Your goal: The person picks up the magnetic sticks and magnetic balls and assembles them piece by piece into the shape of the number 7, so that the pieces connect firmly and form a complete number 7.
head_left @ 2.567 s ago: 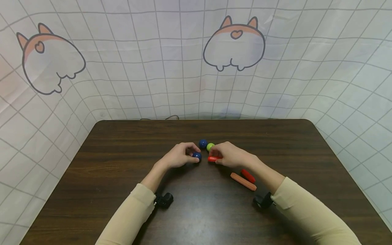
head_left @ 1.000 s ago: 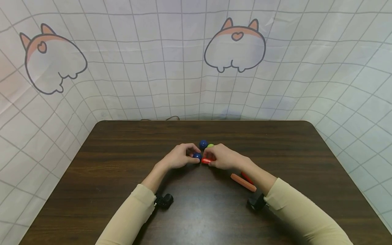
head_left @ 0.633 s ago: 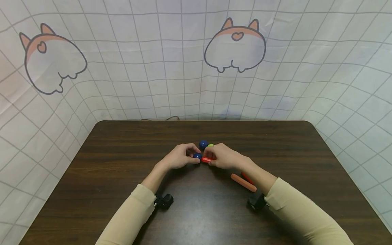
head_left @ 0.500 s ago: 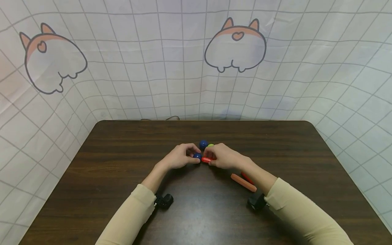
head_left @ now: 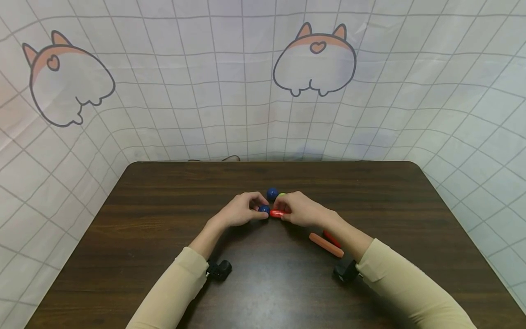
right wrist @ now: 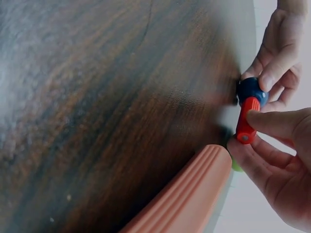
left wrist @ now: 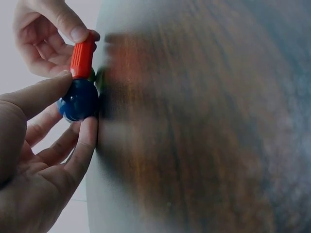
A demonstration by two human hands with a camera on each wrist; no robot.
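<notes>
My left hand (head_left: 240,210) pinches a dark blue ball (head_left: 264,209) between thumb and fingers, low at the tabletop. From the other side, my right hand (head_left: 302,209) grips a short red ribbed stick (head_left: 277,214). In the left wrist view, one end of that red stick (left wrist: 82,58) meets the blue ball (left wrist: 78,100) in a line. The right wrist view shows the stick's free end, with a small grey spot in it, facing the camera. Thumb and fingers cover part of both pieces.
Just behind the hands sit a second blue ball (head_left: 272,193) and a green ball (head_left: 281,195), the green one mostly hidden. An orange ribbed stick (head_left: 326,245) and another red stick (head_left: 332,238) lie by my right forearm on the dark wooden table (head_left: 164,228).
The right hand has moved left with the red stick, closing the gap to the blue ball; over the last second it barely shifts. My left hand stays in place with the ball.
</notes>
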